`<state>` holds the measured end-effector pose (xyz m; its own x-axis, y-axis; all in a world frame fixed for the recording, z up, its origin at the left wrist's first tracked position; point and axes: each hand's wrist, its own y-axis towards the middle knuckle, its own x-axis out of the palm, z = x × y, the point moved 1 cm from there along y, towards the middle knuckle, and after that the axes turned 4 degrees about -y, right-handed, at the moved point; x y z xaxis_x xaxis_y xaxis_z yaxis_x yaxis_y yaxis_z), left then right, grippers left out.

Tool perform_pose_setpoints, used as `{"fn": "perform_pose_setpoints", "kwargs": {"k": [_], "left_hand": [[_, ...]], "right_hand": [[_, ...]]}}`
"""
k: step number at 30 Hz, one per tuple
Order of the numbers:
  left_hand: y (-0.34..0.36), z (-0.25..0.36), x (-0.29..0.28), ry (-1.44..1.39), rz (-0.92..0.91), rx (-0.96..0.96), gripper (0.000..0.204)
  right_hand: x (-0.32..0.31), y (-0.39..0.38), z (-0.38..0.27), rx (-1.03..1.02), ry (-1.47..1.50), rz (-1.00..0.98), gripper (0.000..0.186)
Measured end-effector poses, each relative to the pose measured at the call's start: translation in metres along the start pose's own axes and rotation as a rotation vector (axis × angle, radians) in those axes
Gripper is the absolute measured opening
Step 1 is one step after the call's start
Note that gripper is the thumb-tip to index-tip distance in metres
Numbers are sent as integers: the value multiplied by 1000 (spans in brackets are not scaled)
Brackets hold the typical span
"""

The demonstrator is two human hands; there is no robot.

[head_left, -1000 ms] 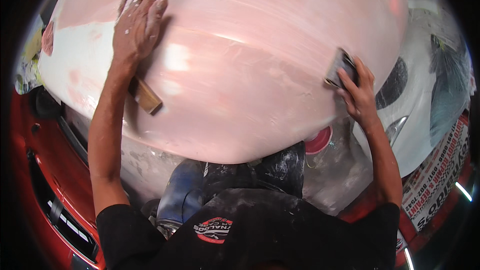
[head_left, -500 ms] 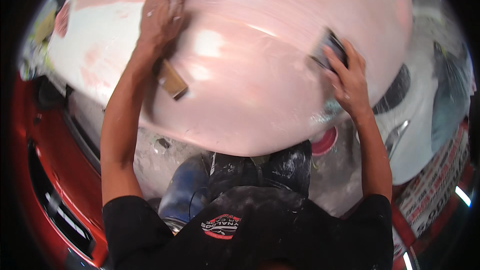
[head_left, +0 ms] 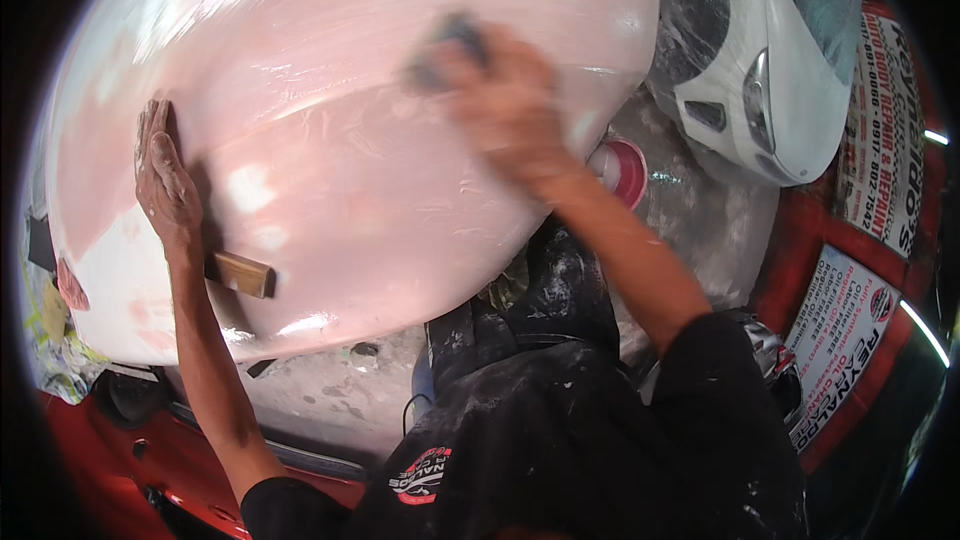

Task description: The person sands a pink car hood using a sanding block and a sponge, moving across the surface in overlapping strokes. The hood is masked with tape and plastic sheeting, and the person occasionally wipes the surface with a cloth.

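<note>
right hand (head_left: 505, 105) is gripping a dark sanding block (head_left: 450, 52) over a pinkish car panel (head_left: 370, 210)

we are seeing the fingers of the right hand closing around the sanding block, which is being above the middle part of the car panel, toward its right side. both are appearing blurred, so we are not able to tell if the block's whole face is touching the surface. the left hand (head_left: 168, 190) is lying against the left part of the panel with straight fingers close together, and it is holding nothing. just beside the left wrist, a brown wooden block (head_left: 242, 274) is resting on the panel. the panel itself is showing white patches, mostly at its left end. past its right edge, near the right forearm, a reddish-pink bucket (head_left: 627, 172) is standing on the dusty floor (head_left: 690, 225). farther right, we are noticing a white car bumper (head_left: 735, 130) with a headlight (head_left: 757, 100).
</note>
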<state>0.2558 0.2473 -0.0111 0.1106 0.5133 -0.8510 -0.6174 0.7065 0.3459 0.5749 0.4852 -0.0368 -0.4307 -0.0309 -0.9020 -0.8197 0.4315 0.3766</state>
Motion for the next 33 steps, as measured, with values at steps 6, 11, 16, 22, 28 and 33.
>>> {"fn": "perform_pose_setpoints", "kwargs": {"k": [6,11,16,22,28,33], "left_hand": [[7,15,2,18,-8,68,55],[1,8,1,-10,-42,103,54],[-1,7,-6,-14,-33,79,54],[3,7,3,48,-42,127,55],[-2,8,-7,58,-51,111,52],[0,13,1,50,-64,148,53]], "right_hand": [[-11,-42,73,328,-77,154,35],[22,2,-100,63,33,239,32],[14,-58,52,319,-147,181,40],[5,-67,64,711,-116,177,50],[16,-68,47,543,-183,187,50],[15,-85,150,1019,-78,362,49]]}}
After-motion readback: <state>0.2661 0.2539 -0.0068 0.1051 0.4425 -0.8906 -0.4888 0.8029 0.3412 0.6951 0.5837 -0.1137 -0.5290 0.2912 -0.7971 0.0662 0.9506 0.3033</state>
